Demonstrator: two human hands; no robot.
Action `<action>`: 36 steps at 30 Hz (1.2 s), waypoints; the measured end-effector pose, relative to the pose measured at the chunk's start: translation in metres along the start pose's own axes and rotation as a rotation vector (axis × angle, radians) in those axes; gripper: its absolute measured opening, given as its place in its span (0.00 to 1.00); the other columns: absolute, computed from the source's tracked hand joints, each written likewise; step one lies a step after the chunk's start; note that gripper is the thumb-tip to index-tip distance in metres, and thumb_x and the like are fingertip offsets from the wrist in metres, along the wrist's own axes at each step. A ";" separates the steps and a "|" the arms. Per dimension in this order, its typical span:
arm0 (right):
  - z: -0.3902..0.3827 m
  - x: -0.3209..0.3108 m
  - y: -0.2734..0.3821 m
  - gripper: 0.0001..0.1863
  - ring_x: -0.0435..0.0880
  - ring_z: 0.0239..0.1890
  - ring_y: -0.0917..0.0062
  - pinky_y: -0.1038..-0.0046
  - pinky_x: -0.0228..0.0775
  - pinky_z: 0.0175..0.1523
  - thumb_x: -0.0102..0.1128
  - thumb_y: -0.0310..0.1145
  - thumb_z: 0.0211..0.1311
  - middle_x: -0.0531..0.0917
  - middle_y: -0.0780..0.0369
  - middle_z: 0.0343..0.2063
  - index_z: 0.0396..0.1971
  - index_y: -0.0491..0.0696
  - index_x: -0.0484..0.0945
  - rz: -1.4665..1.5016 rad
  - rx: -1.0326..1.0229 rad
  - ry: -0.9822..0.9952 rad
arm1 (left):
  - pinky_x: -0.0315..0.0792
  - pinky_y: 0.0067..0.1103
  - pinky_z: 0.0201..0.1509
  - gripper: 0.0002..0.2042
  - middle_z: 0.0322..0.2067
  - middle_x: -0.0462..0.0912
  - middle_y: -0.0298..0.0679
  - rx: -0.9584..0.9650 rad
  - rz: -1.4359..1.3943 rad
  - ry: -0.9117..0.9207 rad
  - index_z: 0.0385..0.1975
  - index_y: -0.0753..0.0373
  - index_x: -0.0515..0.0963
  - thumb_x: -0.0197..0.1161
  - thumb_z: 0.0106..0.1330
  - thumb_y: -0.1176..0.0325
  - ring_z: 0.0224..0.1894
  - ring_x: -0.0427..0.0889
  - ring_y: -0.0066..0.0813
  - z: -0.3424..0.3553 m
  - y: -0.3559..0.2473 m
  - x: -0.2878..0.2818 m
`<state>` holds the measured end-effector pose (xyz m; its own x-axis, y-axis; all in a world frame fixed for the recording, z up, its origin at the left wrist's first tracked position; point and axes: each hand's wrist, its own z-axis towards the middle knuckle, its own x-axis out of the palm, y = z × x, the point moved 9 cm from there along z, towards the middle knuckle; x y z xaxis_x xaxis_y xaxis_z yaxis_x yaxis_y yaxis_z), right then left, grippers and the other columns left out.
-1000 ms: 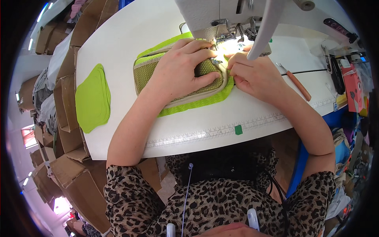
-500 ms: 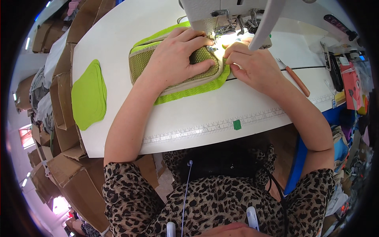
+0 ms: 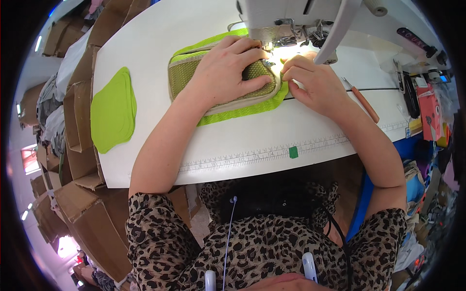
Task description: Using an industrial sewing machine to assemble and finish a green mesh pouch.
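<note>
Head view: the mesh bag (image 3: 184,77), w/ its green edge (image 3: 238,113), lies on the worktop (image 3: 233,138) on the near L side of the sewing machine (image 3: 269,22), its R end by the machine's lit spot. L hand (image 3: 230,70) is spread wide & flat on the bag. R hand (image 3: 310,82) is bent narrow at the edge, just below the machine; can't tell if it pinches, b/c of glare. Bag's prob. light, soft & a bit bumpy, so not slippery; edge looks thin & floppy, may crease. Best hold: flat palm on mesh, fingertips on edge, clear of the machine. Green cloth pile (image 3: 114,111) sits well L of the machine.
</note>
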<state>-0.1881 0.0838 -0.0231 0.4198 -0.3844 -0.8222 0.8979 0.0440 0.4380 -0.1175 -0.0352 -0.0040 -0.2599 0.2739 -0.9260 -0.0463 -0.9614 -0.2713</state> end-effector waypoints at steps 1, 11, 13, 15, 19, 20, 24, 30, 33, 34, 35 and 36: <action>0.000 -0.001 0.001 0.06 0.80 0.41 0.75 0.62 0.66 0.52 0.65 0.29 0.56 0.79 0.70 0.36 0.31 0.50 0.76 -0.006 -0.020 0.000 | 0.73 0.33 0.61 0.21 0.53 0.80 0.36 0.021 -0.009 -0.021 0.45 0.58 0.83 0.67 0.60 0.49 0.57 0.76 0.40 0.000 0.000 0.000; -0.047 0.005 0.102 0.10 0.78 0.56 0.69 0.52 0.60 0.67 0.71 0.35 0.53 0.81 0.65 0.42 0.33 0.51 0.81 0.095 -0.153 0.136 | 0.73 0.37 0.62 0.26 0.59 0.76 0.38 0.093 -0.097 0.030 0.53 0.55 0.79 0.72 0.53 0.55 0.58 0.72 0.49 -0.099 -0.064 -0.023; -0.052 0.002 0.094 0.12 0.78 0.55 0.68 0.53 0.60 0.67 0.71 0.36 0.53 0.81 0.64 0.43 0.35 0.50 0.81 0.119 -0.069 0.051 | 0.75 0.36 0.58 0.25 0.58 0.75 0.36 0.122 -0.083 -0.022 0.50 0.54 0.80 0.73 0.51 0.55 0.56 0.73 0.47 -0.109 -0.073 -0.028; -0.062 -0.008 0.068 0.19 0.80 0.52 0.69 0.62 0.65 0.63 0.71 0.35 0.55 0.82 0.62 0.47 0.47 0.48 0.80 0.227 0.136 -0.135 | 0.76 0.35 0.56 0.27 0.60 0.74 0.34 0.220 -0.019 -0.084 0.51 0.54 0.80 0.74 0.49 0.54 0.54 0.73 0.46 -0.121 -0.085 -0.034; -0.064 0.018 0.047 0.25 0.82 0.44 0.81 0.76 0.73 0.51 0.68 0.31 0.62 0.85 0.61 0.46 0.58 0.44 0.75 0.869 0.497 -0.155 | 0.77 0.31 0.53 0.16 0.54 0.79 0.28 0.399 0.097 -0.230 0.42 0.51 0.84 0.72 0.54 0.56 0.53 0.75 0.40 -0.140 -0.106 -0.041; -0.062 0.028 0.053 0.23 0.82 0.43 0.83 0.78 0.73 0.50 0.67 0.29 0.63 0.85 0.61 0.45 0.58 0.43 0.76 1.046 0.496 -0.115 | 0.77 0.30 0.54 0.16 0.54 0.79 0.27 0.447 0.116 -0.271 0.42 0.51 0.84 0.72 0.54 0.57 0.53 0.75 0.38 -0.142 -0.113 -0.041; -0.062 0.038 0.059 0.11 0.81 0.38 0.87 0.83 0.72 0.44 0.61 0.22 0.66 0.85 0.66 0.37 0.48 0.40 0.81 1.234 0.499 -0.097 | 0.76 0.29 0.56 0.17 0.55 0.78 0.24 0.518 0.128 -0.345 0.44 0.49 0.83 0.72 0.54 0.58 0.53 0.76 0.34 -0.143 -0.124 -0.039; -0.082 0.035 0.050 0.04 0.79 0.34 0.89 0.84 0.71 0.44 0.60 0.22 0.67 0.85 0.68 0.32 0.39 0.42 0.82 1.359 0.546 -0.304 | 0.70 0.37 0.60 0.22 0.55 0.76 0.46 0.136 -0.062 -0.768 0.52 0.60 0.77 0.71 0.60 0.59 0.54 0.77 0.44 -0.172 -0.075 -0.098; -0.085 0.033 0.048 0.05 0.79 0.36 0.88 0.83 0.71 0.45 0.58 0.22 0.68 0.84 0.67 0.34 0.40 0.42 0.81 1.454 0.462 -0.302 | 0.66 0.33 0.65 0.25 0.57 0.76 0.46 -0.415 -0.435 -0.598 0.60 0.67 0.71 0.66 0.67 0.60 0.57 0.76 0.38 -0.187 0.009 -0.078; -0.087 0.031 0.046 0.05 0.79 0.37 0.87 0.83 0.71 0.46 0.57 0.21 0.69 0.84 0.67 0.36 0.41 0.42 0.80 1.430 0.431 -0.334 | 0.64 0.27 0.67 0.22 0.57 0.77 0.43 -0.583 -0.968 -0.415 0.61 0.68 0.71 0.61 0.72 0.63 0.58 0.74 0.29 -0.188 0.021 -0.046; -0.090 0.030 0.043 0.05 0.79 0.39 0.87 0.82 0.71 0.48 0.56 0.21 0.69 0.84 0.66 0.37 0.42 0.42 0.79 1.406 0.400 -0.364 | 0.66 0.26 0.65 0.21 0.56 0.78 0.41 -0.636 -1.174 -0.350 0.60 0.68 0.72 0.60 0.73 0.64 0.57 0.75 0.27 -0.189 0.021 -0.031; -0.093 0.029 0.040 0.06 0.80 0.42 0.84 0.80 0.72 0.51 0.54 0.21 0.70 0.84 0.64 0.40 0.43 0.42 0.77 1.444 0.376 -0.404 | 0.67 0.25 0.63 0.19 0.55 0.79 0.40 -0.683 -1.380 -0.281 0.60 0.68 0.72 0.59 0.74 0.64 0.57 0.75 0.26 -0.187 0.018 -0.015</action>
<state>-0.1274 0.1601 -0.0628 0.7540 -0.4385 0.4890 -0.3360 0.3822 0.8608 0.0658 -0.0511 -0.0438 -0.5559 0.8104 0.1851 0.0179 0.2343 -0.9720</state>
